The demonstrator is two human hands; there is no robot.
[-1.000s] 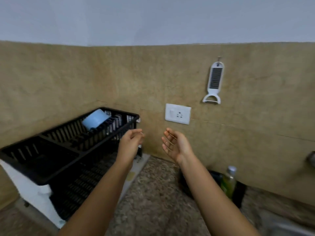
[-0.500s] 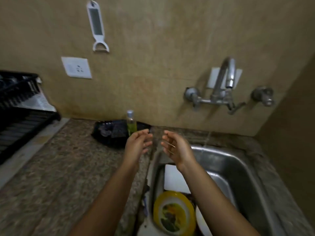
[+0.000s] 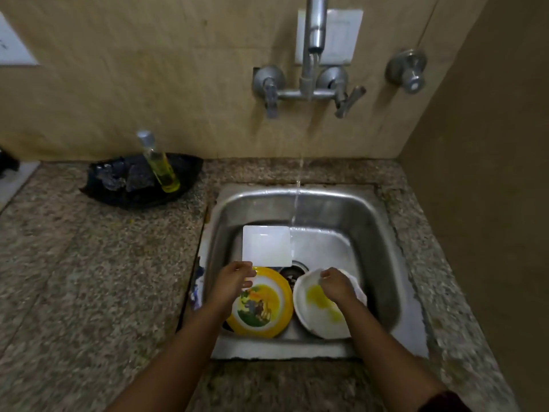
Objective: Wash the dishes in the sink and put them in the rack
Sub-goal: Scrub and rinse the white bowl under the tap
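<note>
Three dishes lie in the steel sink point(image 3: 377, 233). A white square plate point(image 3: 266, 245) sits at the back left. A yellow round plate with a cartoon picture point(image 3: 261, 307) lies at the front. A white round plate with a yellow stain point(image 3: 315, 307) leans at the front right. My left hand point(image 3: 233, 283) curls its fingers around the yellow plate's upper left rim, just below the square plate's corner. My right hand point(image 3: 335, 285) grips the far rim of the white round plate. The rack is out of view.
Water runs from the wall tap point(image 3: 312, 49) into the back of the sink. A black tray point(image 3: 104, 191) with scrubbers and a bottle of yellow liquid point(image 3: 160, 165) stands on the granite counter point(image 3: 89, 278) to the left. A side wall point(image 3: 490, 203) closes the right.
My view has swung from the rack on the left to the sink and tilted down. Both hands dropped from mid-air into the sink and closed on plates.
</note>
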